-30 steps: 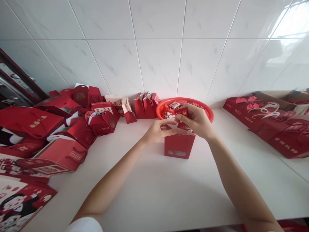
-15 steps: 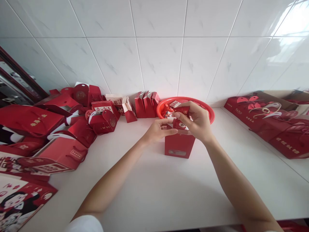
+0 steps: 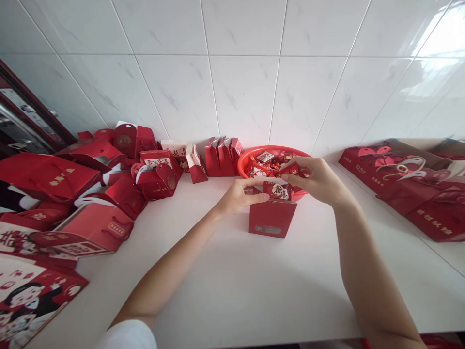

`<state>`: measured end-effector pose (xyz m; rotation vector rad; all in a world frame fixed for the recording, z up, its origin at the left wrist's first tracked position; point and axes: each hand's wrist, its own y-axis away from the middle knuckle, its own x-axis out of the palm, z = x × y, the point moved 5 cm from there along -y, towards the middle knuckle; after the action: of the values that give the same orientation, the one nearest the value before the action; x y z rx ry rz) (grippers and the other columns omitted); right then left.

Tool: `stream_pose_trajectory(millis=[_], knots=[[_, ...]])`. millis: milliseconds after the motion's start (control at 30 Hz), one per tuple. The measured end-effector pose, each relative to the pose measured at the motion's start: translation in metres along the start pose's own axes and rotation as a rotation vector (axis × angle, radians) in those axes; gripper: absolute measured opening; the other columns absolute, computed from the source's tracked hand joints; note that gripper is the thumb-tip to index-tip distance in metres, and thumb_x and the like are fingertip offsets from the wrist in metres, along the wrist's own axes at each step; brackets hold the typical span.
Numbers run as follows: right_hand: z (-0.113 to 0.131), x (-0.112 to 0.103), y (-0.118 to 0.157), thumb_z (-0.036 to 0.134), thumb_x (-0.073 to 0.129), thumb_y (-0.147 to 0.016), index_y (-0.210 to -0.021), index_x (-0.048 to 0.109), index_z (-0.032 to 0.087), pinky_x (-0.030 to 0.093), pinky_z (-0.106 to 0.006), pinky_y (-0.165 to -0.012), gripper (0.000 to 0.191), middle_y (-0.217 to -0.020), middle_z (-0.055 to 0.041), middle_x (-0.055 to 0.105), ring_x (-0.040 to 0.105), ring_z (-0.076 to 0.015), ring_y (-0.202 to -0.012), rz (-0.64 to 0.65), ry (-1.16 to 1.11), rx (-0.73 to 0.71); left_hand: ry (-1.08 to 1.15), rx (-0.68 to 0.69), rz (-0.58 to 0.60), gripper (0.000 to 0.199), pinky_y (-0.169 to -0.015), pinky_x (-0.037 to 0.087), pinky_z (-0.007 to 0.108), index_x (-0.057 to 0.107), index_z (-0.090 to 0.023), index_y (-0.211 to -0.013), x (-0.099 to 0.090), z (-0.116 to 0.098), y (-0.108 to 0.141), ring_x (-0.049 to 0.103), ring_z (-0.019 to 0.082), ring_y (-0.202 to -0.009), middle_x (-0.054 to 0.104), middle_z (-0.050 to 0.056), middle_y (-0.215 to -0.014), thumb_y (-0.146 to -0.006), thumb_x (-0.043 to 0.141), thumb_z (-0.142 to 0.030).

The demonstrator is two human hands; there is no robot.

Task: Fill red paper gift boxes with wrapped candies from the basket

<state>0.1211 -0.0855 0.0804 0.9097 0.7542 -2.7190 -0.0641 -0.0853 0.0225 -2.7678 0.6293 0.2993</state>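
Grip (image 3: 238, 196), left, narrow on red box (image 3: 272, 218)

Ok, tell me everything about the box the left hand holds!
The box looks like red card, pale inside. Its top is open, and a red packet shows there. Low on its front is a greyish patch, perhaps a window. It stands upright on the table, nearer than the basket. The left hand grips its top edge; I can't tell if the right hand touches it.
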Motion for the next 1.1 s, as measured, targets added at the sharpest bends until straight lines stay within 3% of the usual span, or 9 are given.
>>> stream_pose_trajectory(millis=[167,433,600,733,900,1100], knots=[[0.0,0.002,0.002,0.038,0.071,-0.085,-0.081,0.071,0.02,0.032,-0.028,-0.052,0.018,-0.066,-0.0001,0.059,0.046,-0.0127,-0.057,0.094,0.095,-0.04,0.019,-0.007,-0.011,0.044,-0.101,0.048,0.037,0.073,-0.027,-0.123,-0.001,0.005,-0.002,0.064,0.026,-0.117,0.072,0.005,-0.127,-0.08,0.078,-0.035],[0.006,0.008,0.001,0.034,0.07,-0.084,-0.081,0.072,0.021,0.033,-0.029,-0.052,0.013,-0.068,-0.0011,0.063,0.048,-0.0134,-0.057,0.081,0.141,-0.077,0.038,-0.008,-0.03,0.045,-0.102,0.05,0.038,0.074,-0.026,-0.121,-0.002,0.007,-0.003,0.065,0.026,-0.119,0.073,0.005,-0.125,-0.078,0.081,-0.037],[0.01,0.015,0.006,0.024,0.065,-0.085,-0.078,0.069,0.021,0.032,-0.027,-0.049,0.008,-0.062,0.0008,0.061,0.047,-0.0124,-0.052,0.213,0.16,-0.051,0.034,-0.068,-0.05,0.046,-0.098,0.053,0.04,0.076,-0.023,-0.117,-0.004,0.011,-0.003,0.069,0.026,-0.108,0.073,0.008,-0.125,-0.074,0.084,-0.037],[0.01,0.019,0.007,0.019,0.063,-0.084,-0.073,0.064,0.021,0.03,-0.026,-0.047,0.011,-0.06,0.0021,0.058,0.045,-0.0113,-0.05,0.274,0.157,-0.04,0.005,-0.028,-0.043,0.04,-0.1,0.05,0.038,0.077,-0.025,-0.113,-0.005,0.01,-0.004,0.065,0.026,-0.116,0.073,0.006,-0.126,-0.076,0.082,-0.037],[0.009,0.016,0.004,0.023,0.062,-0.087,-0.076,0.065,0.02,0.034,-0.027,-0.05,0.011,-0.064,0.0003,0.061,0.05,-0.0122,-0.053,0.186,0.09,-0.026,0.014,-0.074,-0.067,0.045,-0.096,0.052,0.038,0.077,-0.024,-0.114,-0.005,0.012,-0.004,0.067,0.025,-0.108,0.072,0.007,-0.126,-0.073,0.084,-0.038],[0.012,0.014,0.001,0.034,0.06,-0.093,-0.087,0.067,0.02,0.049,-0.03,-0.061,0.018,-0.078,-0.003,0.066,0.062,-0.0165,-0.068,0.001,-0.183,-0.081,0.018,-0.088,-0.062,0.047,-0.094,0.052,0.039,0.076,-0.023,-0.115,-0.005,0.011,-0.003,0.068,0.023,-0.1,0.071,0.008,-0.127,-0.073,0.083,-0.045]])
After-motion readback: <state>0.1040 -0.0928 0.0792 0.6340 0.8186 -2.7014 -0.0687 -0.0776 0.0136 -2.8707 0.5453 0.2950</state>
